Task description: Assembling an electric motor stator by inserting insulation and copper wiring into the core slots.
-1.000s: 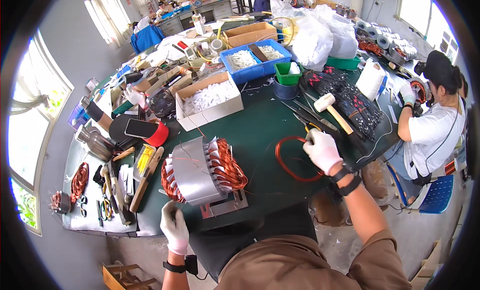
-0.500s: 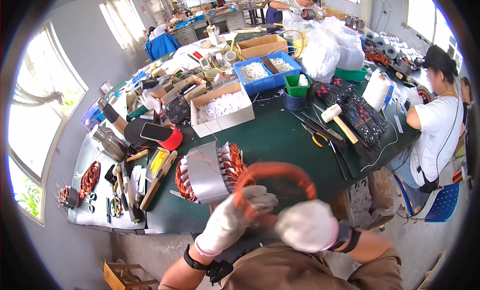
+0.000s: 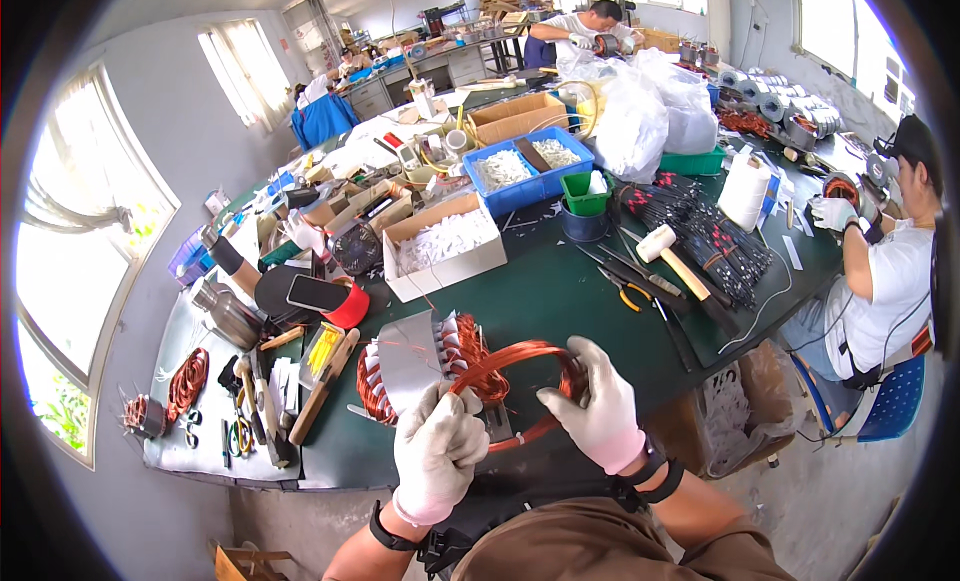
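Both my hands wear white gloves and hold a loop of copper wire coil point(image 3: 520, 352) above the near edge of the green table. My left hand point(image 3: 438, 449) is closed round the loop's left side. With its thumb and fingers, my right hand point(image 3: 600, 409) grips the right side. Just beyond the left hand sits a motor stator point(image 3: 408, 357), a grey metal cylinder with copper windings and white insulating slips at both ends. The near part of the stator is hidden behind the left hand and the coil.
An open box of white slips point(image 3: 445, 243) stands beyond the stator. A mallet point(image 3: 680, 261) and pliers point(image 3: 625, 289) lie to the right, near bundled black sleeves point(image 3: 690, 231). Left are a wooden bar point(image 3: 325, 386) and scissors point(image 3: 192, 429). A co-worker point(image 3: 880, 261) sits at right.
The blurred loop has come to rest lower and flatter. My right hand has moved up and opened out round its right side; my left hand has closed and shifted slightly left.
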### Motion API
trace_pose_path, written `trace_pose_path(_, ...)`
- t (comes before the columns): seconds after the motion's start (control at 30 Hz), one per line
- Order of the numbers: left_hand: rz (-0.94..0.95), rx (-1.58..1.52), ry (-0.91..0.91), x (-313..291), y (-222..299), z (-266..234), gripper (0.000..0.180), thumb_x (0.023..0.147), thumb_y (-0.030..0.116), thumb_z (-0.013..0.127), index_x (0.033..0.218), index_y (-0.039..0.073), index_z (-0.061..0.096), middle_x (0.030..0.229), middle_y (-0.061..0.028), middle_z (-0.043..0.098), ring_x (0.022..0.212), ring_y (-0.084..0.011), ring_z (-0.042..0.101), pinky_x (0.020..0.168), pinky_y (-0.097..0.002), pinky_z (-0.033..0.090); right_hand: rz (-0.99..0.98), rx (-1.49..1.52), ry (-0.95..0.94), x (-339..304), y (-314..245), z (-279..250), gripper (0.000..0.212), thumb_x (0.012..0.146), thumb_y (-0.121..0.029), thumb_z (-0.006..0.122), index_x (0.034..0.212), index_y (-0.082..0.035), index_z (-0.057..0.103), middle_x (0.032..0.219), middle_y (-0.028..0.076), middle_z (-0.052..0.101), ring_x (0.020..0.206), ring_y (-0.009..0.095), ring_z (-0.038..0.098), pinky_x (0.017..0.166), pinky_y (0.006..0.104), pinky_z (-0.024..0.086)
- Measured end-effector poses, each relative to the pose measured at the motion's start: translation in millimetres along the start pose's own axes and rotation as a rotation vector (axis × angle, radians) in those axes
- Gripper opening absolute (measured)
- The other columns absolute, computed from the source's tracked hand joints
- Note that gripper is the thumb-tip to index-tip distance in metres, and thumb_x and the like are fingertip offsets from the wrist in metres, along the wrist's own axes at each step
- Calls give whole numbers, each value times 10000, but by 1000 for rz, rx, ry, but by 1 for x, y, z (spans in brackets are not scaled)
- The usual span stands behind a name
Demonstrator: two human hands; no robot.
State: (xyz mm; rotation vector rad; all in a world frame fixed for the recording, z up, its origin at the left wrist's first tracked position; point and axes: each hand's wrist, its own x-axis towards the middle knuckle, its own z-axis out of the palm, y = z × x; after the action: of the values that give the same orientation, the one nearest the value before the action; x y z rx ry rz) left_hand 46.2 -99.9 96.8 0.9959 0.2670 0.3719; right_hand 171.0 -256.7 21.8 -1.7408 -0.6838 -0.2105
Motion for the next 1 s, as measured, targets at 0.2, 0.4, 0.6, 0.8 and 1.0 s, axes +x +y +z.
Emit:
trace_pose_path(0.2,14,-49,-55,2,-1,-11,178,1053,219,575,1012,46,571,644,72,308,486,-47,252,463,-238,224,460,614,-285,5,10,-25,429,954,-114,689,1344,33,589,1025,27,668,768,64,616,656,223,527)
trace_pose_path(0.4,14,-69,-62,4,-1,-13,206,1058,239,587,1053,33,597,630,80,290,480,-47,244,461,-240,216,685,938,-449,15,14,-36,419,972,-39,546,1384,30,575,977,41,682,655,92,614,514,226,475)
trace_pose_path(0.6,75,-36,-89,6,-6,-15,224,1074,261,579,1050,39,598,613,82,271,470,-49,238,455,-247,211,842,739,-232,7,23,-21,170,945,-30,538,1073,2,643,717,48,628,461,87,517,392,239,392)
trace_pose_path(0.8,166,-58,-46,10,-16,-18,217,1080,261,576,1023,53,550,639,62,317,468,-47,254,451,-247,222,834,918,161,-6,39,-20,176,948,-47,530,1093,21,605,701,92,634,441,133,540,373,273,415)
trace_pose_path(1.0,196,-57,-21,6,-13,-21,206,1073,239,580,999,55,522,650,50,351,471,-45,260,452,-244,237,798,911,339,-10,75,-46,228,989,-97,536,1164,28,611,749,90,641,510,137,574,436,290,471)
